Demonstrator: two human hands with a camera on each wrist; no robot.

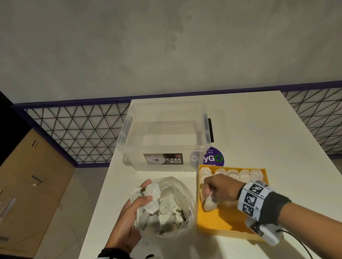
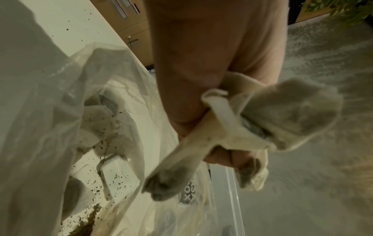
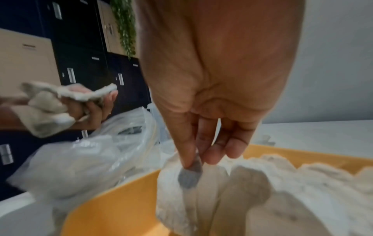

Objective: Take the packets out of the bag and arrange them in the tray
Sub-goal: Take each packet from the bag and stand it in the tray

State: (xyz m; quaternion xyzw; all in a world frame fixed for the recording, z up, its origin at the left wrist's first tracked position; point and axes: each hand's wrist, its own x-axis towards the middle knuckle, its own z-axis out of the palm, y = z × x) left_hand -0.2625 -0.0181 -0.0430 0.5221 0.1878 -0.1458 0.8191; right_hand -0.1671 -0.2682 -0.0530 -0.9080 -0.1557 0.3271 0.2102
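Observation:
My left hand point(image 1: 140, 198) grips a bunch of white packets point(image 1: 148, 206) just above the clear plastic bag point(image 1: 180, 194), which lies open on the white table with more packets and dark crumbs inside. The bunch point(image 2: 282, 115) shows crumpled in my fingers, beside the bag point(image 2: 80, 111). My right hand point(image 1: 209, 193) reaches down into the left side of the yellow tray point(image 1: 225, 223) and pinches one packet point(image 3: 187, 175) between thumb and fingers. A row of packets point(image 1: 232, 174) stands along the tray's far side.
A clear lidded storage box point(image 1: 164, 134) stands behind the bag and tray, with a purple round sticker point(image 1: 216, 157) beside it. The table edge point(image 1: 95, 223) drops off at the left, with cabinets beyond. Dark crumbs are scattered near the bag.

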